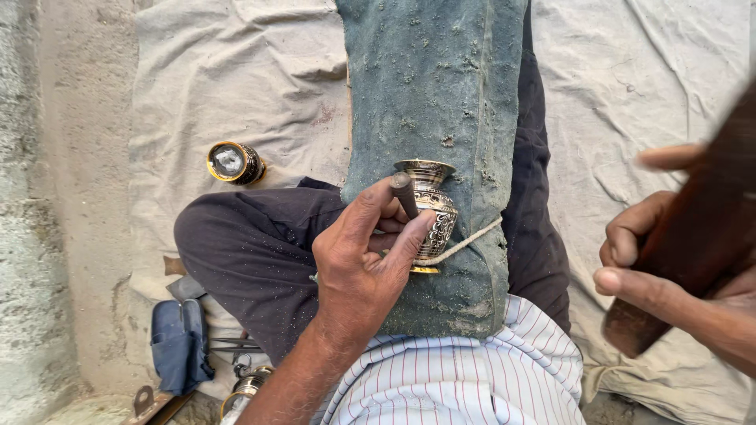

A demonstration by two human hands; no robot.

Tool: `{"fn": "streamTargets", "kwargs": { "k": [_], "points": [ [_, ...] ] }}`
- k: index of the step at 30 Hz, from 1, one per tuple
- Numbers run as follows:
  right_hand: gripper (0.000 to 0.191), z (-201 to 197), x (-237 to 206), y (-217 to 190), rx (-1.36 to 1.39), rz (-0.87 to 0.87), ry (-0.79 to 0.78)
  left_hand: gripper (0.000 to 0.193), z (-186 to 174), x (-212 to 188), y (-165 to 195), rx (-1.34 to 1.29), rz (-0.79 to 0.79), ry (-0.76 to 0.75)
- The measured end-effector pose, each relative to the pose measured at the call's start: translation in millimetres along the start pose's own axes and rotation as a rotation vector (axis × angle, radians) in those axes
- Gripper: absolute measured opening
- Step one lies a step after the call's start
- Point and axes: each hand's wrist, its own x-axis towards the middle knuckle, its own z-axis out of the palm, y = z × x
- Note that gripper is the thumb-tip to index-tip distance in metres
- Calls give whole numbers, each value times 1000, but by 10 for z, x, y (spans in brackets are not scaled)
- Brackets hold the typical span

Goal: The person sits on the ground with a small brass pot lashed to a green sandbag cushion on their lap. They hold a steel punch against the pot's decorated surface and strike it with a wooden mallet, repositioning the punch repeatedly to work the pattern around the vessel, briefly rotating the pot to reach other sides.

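A small engraved metal vase (431, 206) stands on a grey-green cloth-covered block (441, 102) between my legs, tied down by a pale cord (472, 238). My left hand (364, 258) grips a dark metal chisel (405, 195) and presses its tip against the vase's side. Raised at the right edge, blurred, my right hand (639, 271) is closed round a dark brown wooden mallet (693, 236), well apart from the vase.
A second brass pot (234, 163) lies on its side on the wrinkled beige sheet (236, 71) at left. A blue folded cloth (179, 345), metal tools (232, 344) and another brass piece (248, 387) lie by my left knee. Bare concrete floor (47, 197) runs along the left.
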Motion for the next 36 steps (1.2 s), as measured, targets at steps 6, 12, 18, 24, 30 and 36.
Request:
{"fn": "streamTargets", "kwargs": {
  "k": [6,12,18,24,30,36],
  "points": [
    [57,-136,-136,-63,-653,-208,97,36,206,-105,162,171,159,58],
    [50,-67,57,-539,-695,-530,230,44,175,-25,-56,162,151,21],
    [44,-79,-215,-795,-506,-402,162,48,137,-170,37,146,190,-1],
    [53,-178,-243,-859,-663,-537,148,48,109,-71,195,146,189,-29],
    [57,-124,-240,-797,-682,-565,181,49,18,-55,203,183,206,-58],
    [56,6,-145,-741,-661,-481,154,49,-20,-26,81,179,187,-99]
  ]
}}
